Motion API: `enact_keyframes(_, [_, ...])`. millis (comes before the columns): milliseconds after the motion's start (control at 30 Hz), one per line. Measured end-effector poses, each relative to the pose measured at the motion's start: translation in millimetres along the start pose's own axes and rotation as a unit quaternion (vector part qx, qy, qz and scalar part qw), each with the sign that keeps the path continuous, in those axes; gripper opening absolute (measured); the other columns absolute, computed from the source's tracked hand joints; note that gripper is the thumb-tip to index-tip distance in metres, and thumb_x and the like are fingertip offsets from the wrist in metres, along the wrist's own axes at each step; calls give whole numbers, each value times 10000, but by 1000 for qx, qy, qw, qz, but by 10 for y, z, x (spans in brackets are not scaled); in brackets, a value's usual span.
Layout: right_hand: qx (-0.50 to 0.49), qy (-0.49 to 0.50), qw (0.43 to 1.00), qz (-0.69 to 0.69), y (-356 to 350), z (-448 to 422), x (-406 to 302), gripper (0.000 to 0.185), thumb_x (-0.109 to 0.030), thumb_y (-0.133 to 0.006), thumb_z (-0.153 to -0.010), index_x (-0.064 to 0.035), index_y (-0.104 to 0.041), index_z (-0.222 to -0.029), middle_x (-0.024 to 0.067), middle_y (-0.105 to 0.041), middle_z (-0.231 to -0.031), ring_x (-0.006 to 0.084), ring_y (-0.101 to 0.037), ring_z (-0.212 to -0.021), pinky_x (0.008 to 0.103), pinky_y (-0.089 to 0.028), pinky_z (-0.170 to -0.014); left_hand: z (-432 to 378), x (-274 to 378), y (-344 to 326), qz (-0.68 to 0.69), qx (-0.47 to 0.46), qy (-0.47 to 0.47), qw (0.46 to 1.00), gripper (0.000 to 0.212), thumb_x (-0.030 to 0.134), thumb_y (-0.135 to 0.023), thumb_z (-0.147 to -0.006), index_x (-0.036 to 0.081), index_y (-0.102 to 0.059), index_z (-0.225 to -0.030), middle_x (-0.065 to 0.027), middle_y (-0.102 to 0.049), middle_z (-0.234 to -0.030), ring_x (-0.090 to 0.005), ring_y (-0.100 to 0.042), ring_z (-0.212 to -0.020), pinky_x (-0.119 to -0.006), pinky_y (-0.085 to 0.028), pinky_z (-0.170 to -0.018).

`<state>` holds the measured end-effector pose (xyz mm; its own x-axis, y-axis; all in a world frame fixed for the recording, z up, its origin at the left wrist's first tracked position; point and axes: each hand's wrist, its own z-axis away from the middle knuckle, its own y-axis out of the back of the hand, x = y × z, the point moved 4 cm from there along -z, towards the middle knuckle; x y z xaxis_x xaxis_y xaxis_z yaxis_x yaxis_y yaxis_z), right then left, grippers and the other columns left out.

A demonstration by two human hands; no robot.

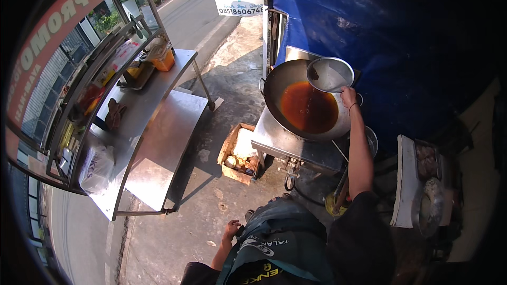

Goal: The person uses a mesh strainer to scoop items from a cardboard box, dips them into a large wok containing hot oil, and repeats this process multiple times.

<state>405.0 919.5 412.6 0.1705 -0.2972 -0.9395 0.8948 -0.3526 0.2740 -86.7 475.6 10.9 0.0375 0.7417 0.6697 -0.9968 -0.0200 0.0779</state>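
My right hand (348, 97) grips the near edge or handle of a round metal strainer or bowl (334, 73). It is held over the far right part of a large wok (273, 87), and a small dark bit shows on its inner left side. Reddish-brown liquid (309, 107), which looks like oil, pools in the wok. Under the wok is a metal stove stand (273, 130) with a gas valve (291, 170) on its front. Down by my apron (281, 241), my left hand (231, 229) hangs with loosely curled fingers; a dark patch beside it is unclear.
A cardboard box (227, 170) with mixed contents sits on the floor left of the stove. Further left stands a steel food cart (158, 114) carrying an orange container (163, 61) and a plastic bag (97, 166). A blue tarp (317, 19) hangs behind the wok. Trays of food (427, 162) are at right.
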Motion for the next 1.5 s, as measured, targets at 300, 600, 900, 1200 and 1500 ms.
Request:
enact_keyframes(300, [36, 56, 995, -73, 192, 419, -866, 161, -244, -412, -732, -108, -431, -649, -52, -290, -428, 34, -223, -298, 193, -152, -259, 160, -364, -6, 12, -5, -23, 1000, 220, 143, -448, -781, 22, -500, -956, -101, -579, -751, -161, -558, -657, -255, -453, -567])
enact_keyframes(600, [-3, -145, 989, -23, -277, 425, 1215, 202, -228, -384, -728, -60, -449, -638, -29, -305, -435, 62, -221, -298, 211, -167, -269, 605, -577, 125, 78, -1, 71, 994, 268, 140, -392, -776, 28, -439, -1015, -141, -533, -886, -201, -564, -619, -264, -443, -462])
enact_keyframes(900, [-86, 3, 982, -170, 14, 503, 47, 158, -221, -417, -748, -115, -380, -637, -43, -297, -451, 36, -235, -315, 182, -171, -273, 1217, -853, 3, 106, 84, 94, 986, 265, 101, -404, -767, -11, -442, -1005, -168, -526, -872, -239, -568, -632, -293, -486, -511])
enact_keyframes(1200, [-150, -122, 958, -211, -36, 354, 1120, 113, -195, -391, -775, -129, -353, -691, -30, -311, -477, 53, -251, -335, 201, -188, -288, 1615, -845, -852, 53, 46, 43, 997, 283, 161, -400, -780, 29, -438, -1028, -125, -535, -902, -199, -567, -693, -270, -438, -526])
enact_keyframes(1500, [-236, -125, 945, -190, -248, 674, 1027, 144, -183, -375, -800, -117, -332, -679, -20, -341, -510, 55, -280, -372, 189, -215, -323, 2224, -1362, -1020, 77, 84, 128, 985, 287, 165, -423, -754, 58, -447, -1020, -88, -541, -869, -176, -559, -646, -258, -422, -509])
